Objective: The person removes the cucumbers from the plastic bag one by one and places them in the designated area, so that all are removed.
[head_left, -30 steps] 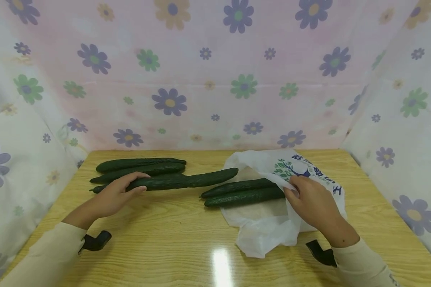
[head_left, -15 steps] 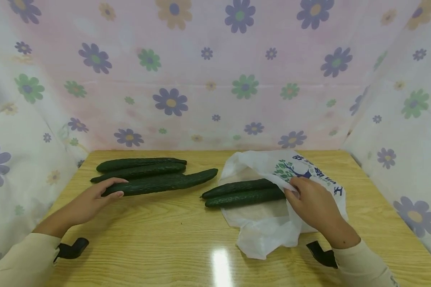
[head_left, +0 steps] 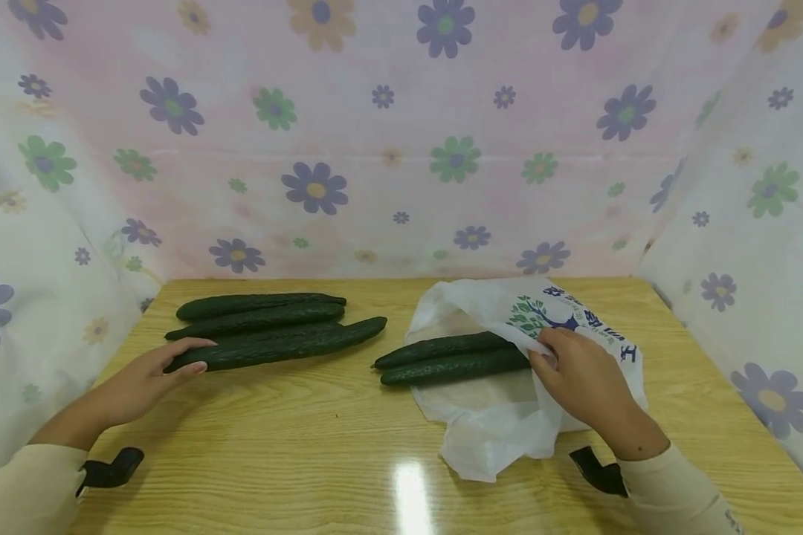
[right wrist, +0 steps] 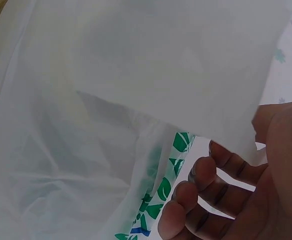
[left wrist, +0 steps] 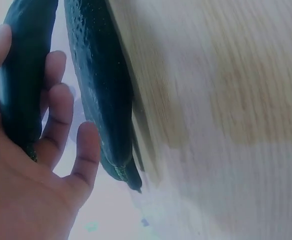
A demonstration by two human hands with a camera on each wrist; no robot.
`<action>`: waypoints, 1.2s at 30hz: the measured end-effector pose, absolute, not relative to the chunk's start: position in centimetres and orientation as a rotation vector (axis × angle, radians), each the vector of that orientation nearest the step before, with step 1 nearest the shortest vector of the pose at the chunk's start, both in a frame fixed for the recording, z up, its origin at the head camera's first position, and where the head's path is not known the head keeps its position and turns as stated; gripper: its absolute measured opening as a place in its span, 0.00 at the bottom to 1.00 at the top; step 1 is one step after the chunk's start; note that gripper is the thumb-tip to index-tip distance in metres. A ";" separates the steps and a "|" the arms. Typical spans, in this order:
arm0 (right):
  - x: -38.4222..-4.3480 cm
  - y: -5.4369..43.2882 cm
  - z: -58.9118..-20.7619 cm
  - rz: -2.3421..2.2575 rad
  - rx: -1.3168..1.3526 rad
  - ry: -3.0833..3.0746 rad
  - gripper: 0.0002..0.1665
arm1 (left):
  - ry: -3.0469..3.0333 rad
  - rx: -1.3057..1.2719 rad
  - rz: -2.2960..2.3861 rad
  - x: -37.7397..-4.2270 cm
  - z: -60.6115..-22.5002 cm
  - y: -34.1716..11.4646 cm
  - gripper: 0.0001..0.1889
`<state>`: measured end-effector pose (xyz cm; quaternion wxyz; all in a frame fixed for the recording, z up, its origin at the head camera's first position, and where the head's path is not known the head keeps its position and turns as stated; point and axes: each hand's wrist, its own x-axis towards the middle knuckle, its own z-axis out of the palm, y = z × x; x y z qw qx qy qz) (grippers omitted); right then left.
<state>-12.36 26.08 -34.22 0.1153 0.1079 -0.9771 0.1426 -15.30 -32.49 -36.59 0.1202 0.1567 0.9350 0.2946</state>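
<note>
My left hand (head_left: pixel 137 383) grips a dark green cucumber (head_left: pixel 288 348) by its left end, thumb in front and fingers behind. In the left wrist view this cucumber (left wrist: pixel 23 75) lies between thumb and fingers, beside other cucumbers (left wrist: pixel 103 85). Behind it in the head view, further cucumbers (head_left: pixel 254 303) lie side by side at the table's back left, partly covered by the held one. My right hand (head_left: pixel 585 379) pinches the raised mouth edge of a white plastic bag (head_left: pixel 495 438). Two cucumbers (head_left: pixel 451 365) stick out of the bag's mouth, their right ends hidden inside.
The bag bears a green-and-blue tree print (head_left: pixel 542 316) and spreads over the right of the wooden table (head_left: pixel 274 461). Flower-patterned cloth (head_left: pixel 375 134) walls off the back and both sides. A black strap piece hangs at each sleeve.
My left hand has drawn the held cucumber leftward and slightly toward me, away from the bag and in front of the other cucumbers. The right hand keeps its hold on the bag's edge.
</note>
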 end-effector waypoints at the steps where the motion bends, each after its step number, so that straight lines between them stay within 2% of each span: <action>1: -12.4 26.1 -34.2 0.422 0.318 -2.864 0.08 | 2.732 0.459 0.861 -15.2 -36.6 -32.6 0.26; 17: -12.4 26.0 -34.2 0.412 0.305 -2.902 0.07 | 2.641 0.386 0.896 -15.2 -38.0 -35.3 0.26; 24: -12.5 26.0 -34.3 0.405 0.316 -2.893 0.07 | 2.726 0.243 0.866 -15.8 -39.0 -35.8 0.24; 36: -12.6 25.9 -34.6 0.388 0.311 -2.907 0.08 | 2.808 0.063 0.690 -16.0 -39.7 -35.6 0.37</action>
